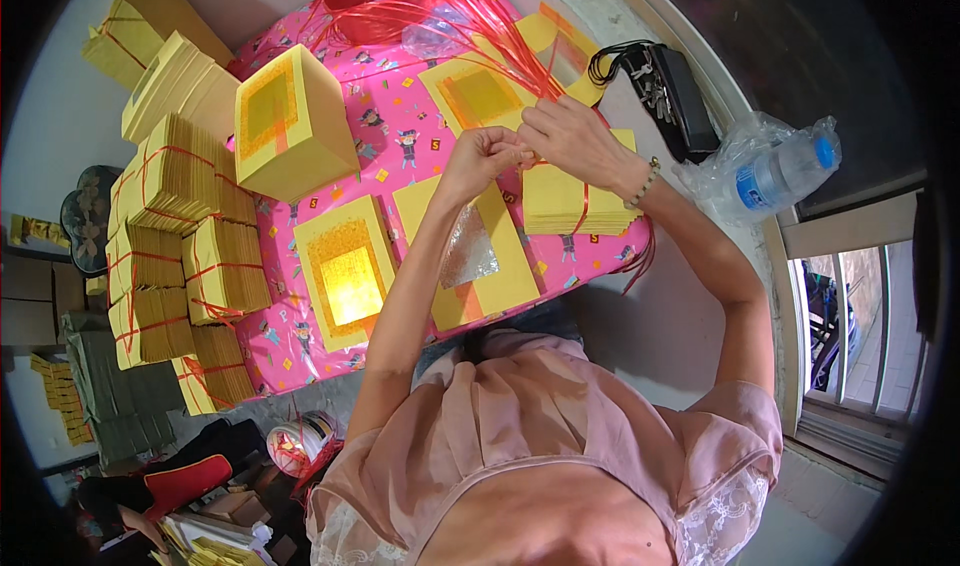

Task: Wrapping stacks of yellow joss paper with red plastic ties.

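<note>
Over a stack of yellow paper (555, 204) at the table's right side, my left hand (478, 163) and my right hand (575, 141) meet with bent, pinched fingers. A thin red string (586, 206) runs down the front of this stack, and its upper part between my fingertips is mostly hidden. Behind my right hand, a long bundle of loose red strings (480, 26) fans out toward the far edge. Below my left forearm lies a yellow sheet with a silver square (468, 256). Left of it is a yellow sheet with a shiny gold square (350, 284).
Tied yellow paper bundles (165, 181) are piled along the left side. A tall yellow block (300, 126) stands on the pink patterned tablecloth (385, 106). At right are a black pouch with keys (670, 101) and a plastic bottle (775, 181). Another person's arm (145, 526) shows lower left.
</note>
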### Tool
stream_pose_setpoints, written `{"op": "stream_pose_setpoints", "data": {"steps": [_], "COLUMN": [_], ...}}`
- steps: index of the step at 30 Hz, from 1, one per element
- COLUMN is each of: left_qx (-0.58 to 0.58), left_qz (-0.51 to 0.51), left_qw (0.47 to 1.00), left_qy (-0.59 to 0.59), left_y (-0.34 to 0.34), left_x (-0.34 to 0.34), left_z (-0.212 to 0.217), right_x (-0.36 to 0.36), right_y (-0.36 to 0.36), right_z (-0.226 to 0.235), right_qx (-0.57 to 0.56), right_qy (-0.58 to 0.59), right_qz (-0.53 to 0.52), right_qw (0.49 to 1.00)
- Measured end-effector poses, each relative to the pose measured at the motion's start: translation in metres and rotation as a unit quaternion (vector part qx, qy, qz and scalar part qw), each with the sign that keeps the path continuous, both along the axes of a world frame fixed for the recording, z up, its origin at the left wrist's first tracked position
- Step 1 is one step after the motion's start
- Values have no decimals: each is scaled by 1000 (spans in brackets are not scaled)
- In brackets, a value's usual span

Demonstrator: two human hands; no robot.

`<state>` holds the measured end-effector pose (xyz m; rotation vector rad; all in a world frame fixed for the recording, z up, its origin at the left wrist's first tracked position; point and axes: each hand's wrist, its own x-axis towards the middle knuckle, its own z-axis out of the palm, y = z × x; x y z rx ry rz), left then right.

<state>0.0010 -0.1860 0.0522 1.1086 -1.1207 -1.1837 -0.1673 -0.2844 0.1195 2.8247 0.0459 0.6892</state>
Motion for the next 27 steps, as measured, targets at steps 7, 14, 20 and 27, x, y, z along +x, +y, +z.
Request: {"op": "stream_pose_setpoints", "data": {"steps": [7,14,20,27], "left_qx": [-16,53,39,-34], "left_qz": [-6,14,28,103], "left_qw": [998,994,992,989], "left_qy": [-57,96,121,-96], "left_y": [-6,1,4,12], "left_x": [-3,-5,-5,-23], "left_z": [0,-7,-17,-12], "right_x": [8,-25,-30,-23], "right_y": [-4,1,16,4], "right_z": [-4,-9,-11,-25], "right_qx": [43,169,273,359], "right_qy": [-30,40,71,70], "right_qz": [-1,-54,-102,-94], "right_qw": [999,983,954,926]}}
